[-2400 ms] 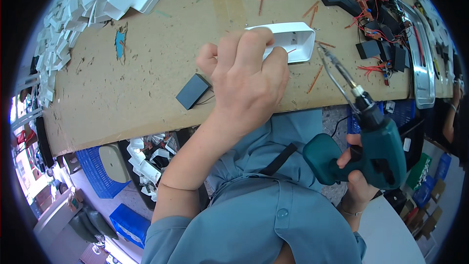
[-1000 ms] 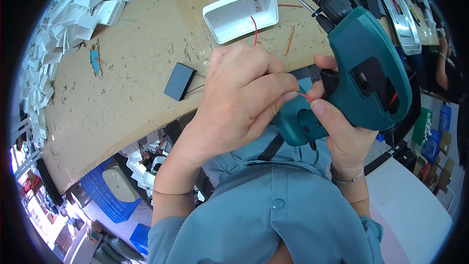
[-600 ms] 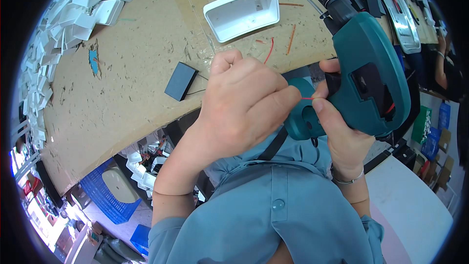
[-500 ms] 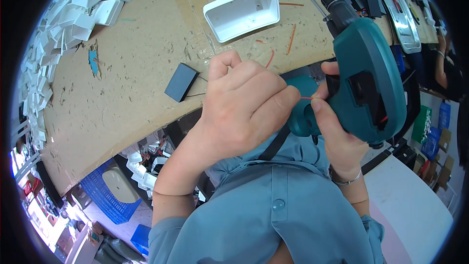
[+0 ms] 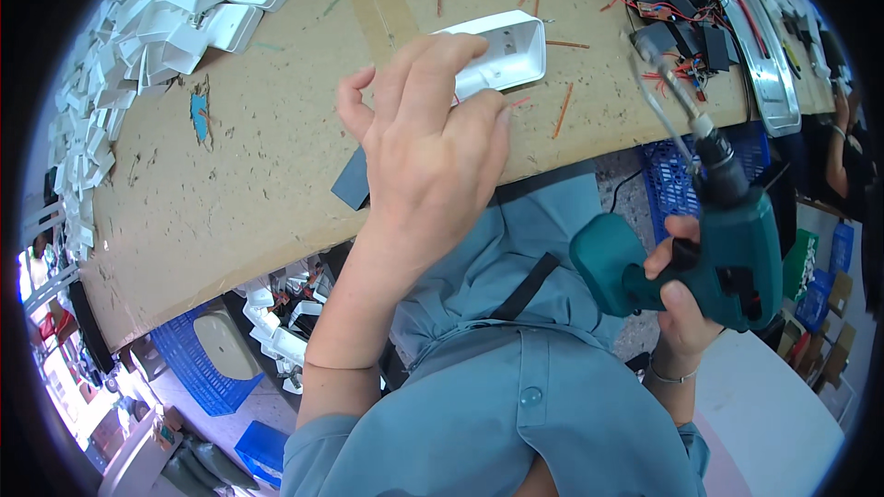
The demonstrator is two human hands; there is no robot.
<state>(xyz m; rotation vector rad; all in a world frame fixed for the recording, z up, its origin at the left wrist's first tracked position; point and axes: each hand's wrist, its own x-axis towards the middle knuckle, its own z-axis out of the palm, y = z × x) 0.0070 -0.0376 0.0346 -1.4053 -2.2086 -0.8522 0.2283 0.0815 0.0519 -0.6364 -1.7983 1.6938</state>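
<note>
My right hand [image 5: 686, 308] is wrapped round the grip of a teal soldering gun [image 5: 737, 267], a finger at its black trigger. The gun's slim metal tip [image 5: 680, 97] points away from me, with a bent metal tube beside it. My left hand [image 5: 428, 143] reaches over the bench, its fingers apart and bent, in front of a white plastic box [image 5: 525, 46]. A small red bit shows between its thumb and forefinger; I cannot tell whether it touches them. Under this hand lies a dark grey block [image 5: 350, 182], partly hidden.
White plastic housings [image 5: 175, 37] are piled along the left of the worn bench [image 5: 230, 202]. Brown strips [image 5: 563, 110] lie scattered on it. Dark parts with red wires [image 5: 663, 9] and a metal tray [image 5: 769, 83] occupy the far right. A blue basket [image 5: 658, 170] stands below.
My left hand has moved forward from the red wire near the gun towards the white box, and its fingers have spread. The soldering gun has dropped lower, turning so its tip shows.
</note>
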